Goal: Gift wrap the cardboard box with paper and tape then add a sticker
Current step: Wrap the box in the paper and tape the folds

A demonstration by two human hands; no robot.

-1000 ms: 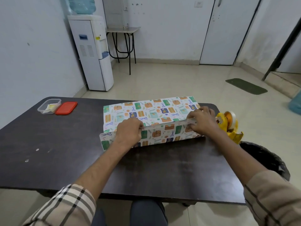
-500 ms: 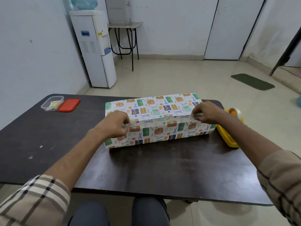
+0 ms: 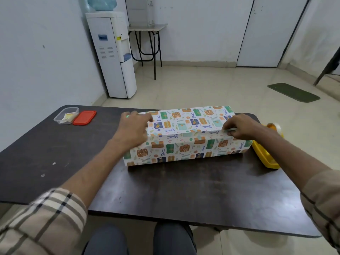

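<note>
A long box (image 3: pixel 185 146) covered in white wrapping paper with gift and scissor prints lies on the dark table (image 3: pixel 184 192). A strip of clear tape (image 3: pixel 189 134) runs along the box's top front edge. My right hand (image 3: pixel 242 127) pinches the right end of that strip at the edge. My left hand (image 3: pixel 133 128) is blurred; it lies over the box's left end with its fingers spread on the top corner. Both ends of the box are hidden behind my hands.
A yellow tape dispenser (image 3: pixel 266 156) sits just right of the box at the table's right edge. A clear plastic container (image 3: pixel 66 115) and its red lid (image 3: pixel 85 117) stand at the far left corner. A water dispenser (image 3: pixel 114 52) stands by the wall beyond.
The tape strip has come down onto the box's front edge. My left hand let go of its end and slid left to the box's corner. The right hand stays at the right end.
</note>
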